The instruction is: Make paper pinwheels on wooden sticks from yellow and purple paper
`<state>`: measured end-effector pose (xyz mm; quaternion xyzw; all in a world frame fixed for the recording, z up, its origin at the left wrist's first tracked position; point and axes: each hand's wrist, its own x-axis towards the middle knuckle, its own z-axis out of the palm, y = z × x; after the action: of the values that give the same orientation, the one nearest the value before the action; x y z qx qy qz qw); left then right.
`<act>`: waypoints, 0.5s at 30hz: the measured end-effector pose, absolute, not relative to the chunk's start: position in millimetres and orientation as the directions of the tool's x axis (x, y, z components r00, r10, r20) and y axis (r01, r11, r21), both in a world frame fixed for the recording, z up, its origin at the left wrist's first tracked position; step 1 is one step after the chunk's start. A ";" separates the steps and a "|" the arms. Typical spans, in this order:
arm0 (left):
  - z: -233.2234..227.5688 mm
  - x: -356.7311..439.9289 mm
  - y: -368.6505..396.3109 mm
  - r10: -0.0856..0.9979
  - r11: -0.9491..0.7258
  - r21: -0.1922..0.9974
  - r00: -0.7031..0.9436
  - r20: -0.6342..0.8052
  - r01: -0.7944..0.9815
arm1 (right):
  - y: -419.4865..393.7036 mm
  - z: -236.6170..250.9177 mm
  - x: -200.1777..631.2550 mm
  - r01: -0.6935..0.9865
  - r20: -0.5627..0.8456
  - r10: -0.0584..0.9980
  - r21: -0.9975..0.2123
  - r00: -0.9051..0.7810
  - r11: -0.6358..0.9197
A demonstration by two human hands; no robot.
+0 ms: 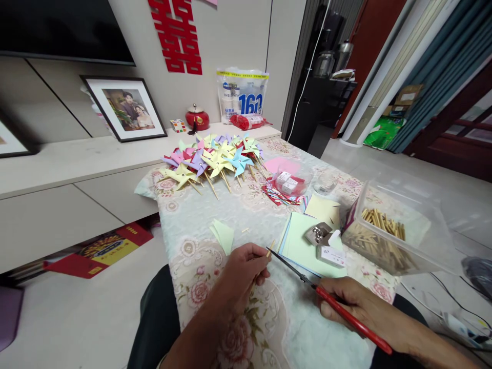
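Note:
My left hand (246, 269) is closed, pinching a short thin wooden stick (271, 247) whose tip sticks up past the fingers. Red-handled scissors (303, 278) are gripped in my right hand (344, 302), their dark blades pointing left. The blade tips meet the stick just above my left fingers. Beyond the left hand lies a folded piece of pale green paper (223, 234), with small stick scraps (246, 230) beside it. A stack of green paper sheets (298, 236) lies ahead of the scissors, bearing an opened small box of metal pins (318, 233) and a white carton (331, 256).
Several finished paper pinwheels (217, 160) are heaped at the table's far left. A clear plastic bin (407, 256) of wooden sticks stands at the right edge. Red paper strips (282, 195) and a round clear container (302, 177) lie between them on the flowered tablecloth (200, 215).

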<state>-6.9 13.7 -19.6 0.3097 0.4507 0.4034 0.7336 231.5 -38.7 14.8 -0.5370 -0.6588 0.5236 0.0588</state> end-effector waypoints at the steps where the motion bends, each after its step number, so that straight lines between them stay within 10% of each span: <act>1: -19.4 -7.0 13.6 0.871 0.484 0.818 0.268 -0.412 -0.312 | -38.9 14.1 231.5 0.647 -0.482 0.771 -0.753 -0.415 -0.123; 15: -29.1 -4.8 16.5 0.880 0.468 0.838 0.233 -0.413 -0.281 | -36.0 16.9 227.4 0.687 -0.489 0.781 -0.719 -0.389 -0.108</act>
<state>-4.8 16.5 -29.1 0.3197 0.4687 0.4049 0.7171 227.4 -36.0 16.9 -0.5509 -0.6663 0.5004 0.0471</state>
